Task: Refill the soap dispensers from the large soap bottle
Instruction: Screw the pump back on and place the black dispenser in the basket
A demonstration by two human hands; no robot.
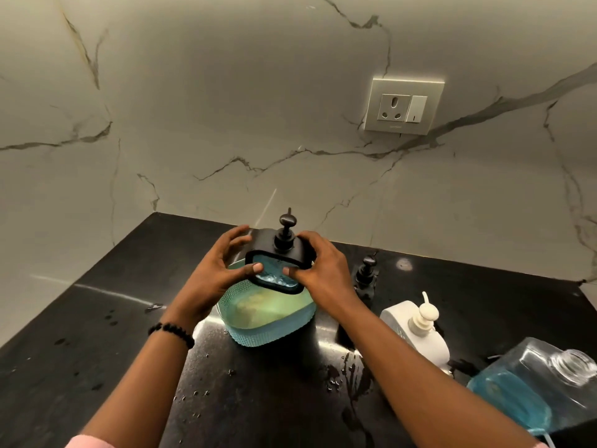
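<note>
A: What is being held?

B: A black rectangular pump lid with a dark pump head is gripped from both sides. The left hand is curled round its left edge with the thumb pressed on the blue, soap-wet underside, while its other fingers reach toward the back. The right hand is curled round the right edge, thumb pressed on the same underside. The lid is tilted toward the viewer.

A: And where is the dispenser body?

B: The teal textured square dispenser tub is found directly below both hands on the black counter, open and holding pale green liquid.

A: How is the step best done?

B: The lid should be levelled and its corners matched to the tub's rim, then pressed down evenly with both thumbs shifted to the top. Drips are likely from the wet underside, so it is best kept over the tub.

A: The refill supply?

B: A large clear bottle of blue soap lies beyond the right forearm, beside a white pump dispenser.
</note>
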